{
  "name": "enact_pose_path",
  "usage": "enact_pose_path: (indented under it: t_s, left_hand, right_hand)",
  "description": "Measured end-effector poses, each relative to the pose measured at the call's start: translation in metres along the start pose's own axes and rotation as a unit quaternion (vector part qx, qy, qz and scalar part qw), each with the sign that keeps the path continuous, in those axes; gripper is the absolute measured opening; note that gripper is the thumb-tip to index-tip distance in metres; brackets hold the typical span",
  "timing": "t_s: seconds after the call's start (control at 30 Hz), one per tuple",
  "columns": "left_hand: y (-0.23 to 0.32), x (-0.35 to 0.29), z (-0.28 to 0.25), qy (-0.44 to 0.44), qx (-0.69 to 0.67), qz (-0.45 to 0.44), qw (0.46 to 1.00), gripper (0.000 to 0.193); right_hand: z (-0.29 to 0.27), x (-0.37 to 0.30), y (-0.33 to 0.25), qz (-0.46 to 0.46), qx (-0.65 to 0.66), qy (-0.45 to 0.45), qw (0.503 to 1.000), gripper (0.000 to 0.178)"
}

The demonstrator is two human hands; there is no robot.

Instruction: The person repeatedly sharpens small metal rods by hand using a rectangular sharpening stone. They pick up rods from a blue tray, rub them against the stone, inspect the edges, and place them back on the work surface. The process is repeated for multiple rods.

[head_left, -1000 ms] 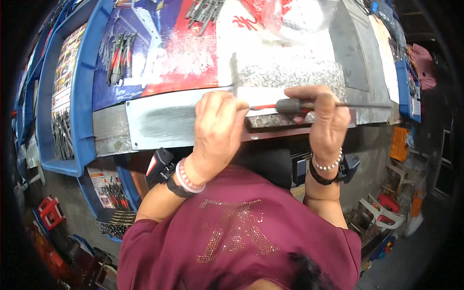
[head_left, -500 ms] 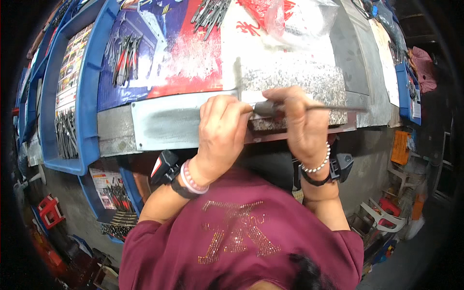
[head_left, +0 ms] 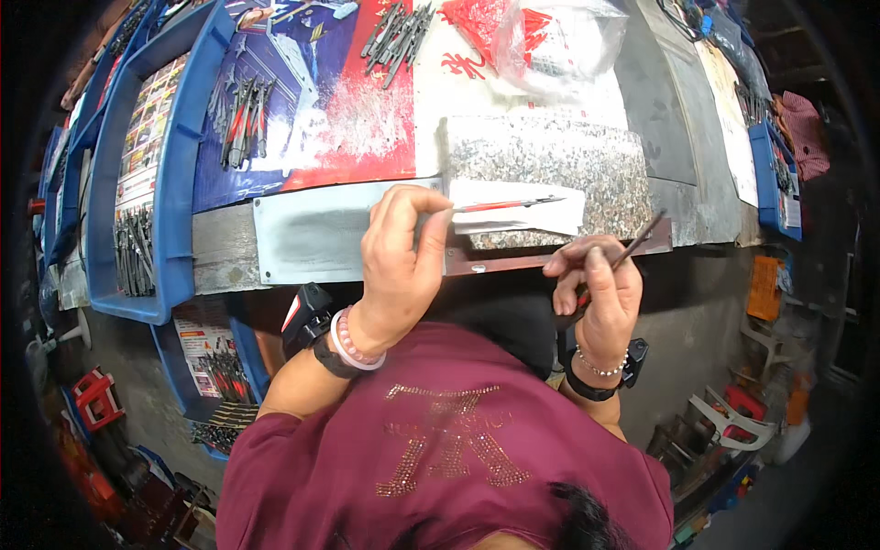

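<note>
My left hand (head_left: 403,247) pinches the near end of a slim red and grey pointed piece (head_left: 500,205) between thumb and forefinger; its exact kind does not show. The piece reaches right, over a white sheet (head_left: 564,220) lying on a speckled stone block (head_left: 550,151). Closer to me and to the right, my right hand (head_left: 600,289) is closed around a slender tool with a dark shaft (head_left: 644,236), slanting up to the right. Its dark handle (head_left: 566,321) hangs below the palm, with a bit of red beside it. The right hand is apart from the piece.
A pale metal plate (head_left: 312,234) lies left of the block. Behind are bundles of slim dark tools (head_left: 399,41), red-and-dark ones (head_left: 244,124) and a clear plastic bag (head_left: 573,41). Blue trays (head_left: 170,174) stand at left, another blue bin (head_left: 770,174) at right.
My right hand has moved back toward me from the stone block, and its tool now slants upward instead of lying level. The red and grey piece and white sheet have come into clear view.
</note>
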State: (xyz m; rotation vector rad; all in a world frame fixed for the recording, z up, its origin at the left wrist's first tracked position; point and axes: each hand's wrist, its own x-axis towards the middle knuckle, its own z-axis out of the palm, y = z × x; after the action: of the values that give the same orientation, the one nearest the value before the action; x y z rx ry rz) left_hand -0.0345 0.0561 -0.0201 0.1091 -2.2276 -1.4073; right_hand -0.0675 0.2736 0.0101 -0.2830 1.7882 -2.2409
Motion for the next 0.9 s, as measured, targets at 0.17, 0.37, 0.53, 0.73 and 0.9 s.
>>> enact_pose_path:
  t_s: [0.17, 0.37, 0.53, 0.73, 0.9]
  left_hand:
    - [0.022, -0.007, -0.013, 0.013, -0.145, -0.101, 0.984, 0.005]
    - [0.036, -0.020, -0.019, -0.074, -0.303, -0.205, 0.928, 0.008]
    - [0.046, -0.027, -0.019, -0.139, -0.273, -0.197, 0.931, 0.016]
    - [0.050, -0.030, -0.015, -0.176, -0.205, -0.120, 0.955, 0.034]
    - [0.046, -0.040, -0.006, -0.144, -0.244, -0.088, 0.955, 0.032]
  right_hand:
    - [0.019, 0.005, 0.010, 0.034, 0.062, 0.004, 0.998, 0.022]
    - [0.040, 0.012, 0.008, 0.003, 0.122, 0.012, 0.992, 0.024]
    - [0.046, 0.008, 0.007, 0.034, 0.064, -0.007, 0.997, 0.017]
    - [0.060, -0.001, 0.024, -0.054, -0.061, 0.010, 0.997, 0.012]
    - [0.064, 0.010, 0.044, -0.311, -0.226, 0.041, 0.922, 0.014]
